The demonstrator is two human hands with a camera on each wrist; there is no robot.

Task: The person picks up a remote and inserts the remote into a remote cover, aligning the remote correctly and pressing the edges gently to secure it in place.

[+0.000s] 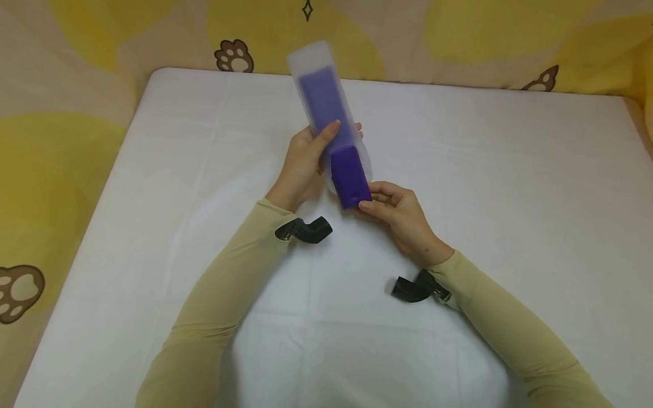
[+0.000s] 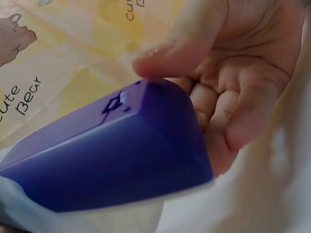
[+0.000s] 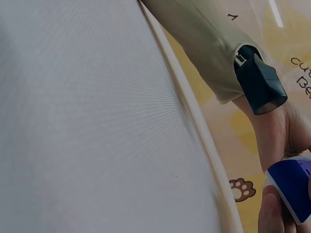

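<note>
Sleeves: two beige sleeves (image 1: 219, 317) filled the near edge of the head view, running up from the bottom toward the middle of the table.
Wrist cameras: a black camera mount sat on each wrist, the left one (image 1: 304, 230) and the right one (image 1: 415, 288); the left one also showed in the right wrist view (image 3: 257, 80).
Left hand: the left hand (image 1: 301, 164) was wrapped round the middle of the translucent sleeve (image 1: 313, 62), thumb laid over its top face and fingertips showing past its far edge.
Right hand: the right hand (image 1: 395, 207) pinched the near end of the purple box (image 1: 349, 178) between thumb and curled fingers (the left wrist view showed the thumb (image 2: 180, 58) pressed on the box's end corner, the other fingers bent behind it).
Purple box: a long purple box, its near end sticking out of the translucent sleeve and the rest showing as a paler purple through the plastic; it was held in the air above the table's far middle, tilted so its far end pointed up and away.
Translucent sleeve: frosted, open at the near end, its far tip reaching past the table's back edge in the head view.
Table: white cloth-covered top (image 1: 510, 187), with rounded corners.
Surroundings: a beige and yellow sheet with brown paw prints (image 1: 233, 56) lay round the table.
</note>
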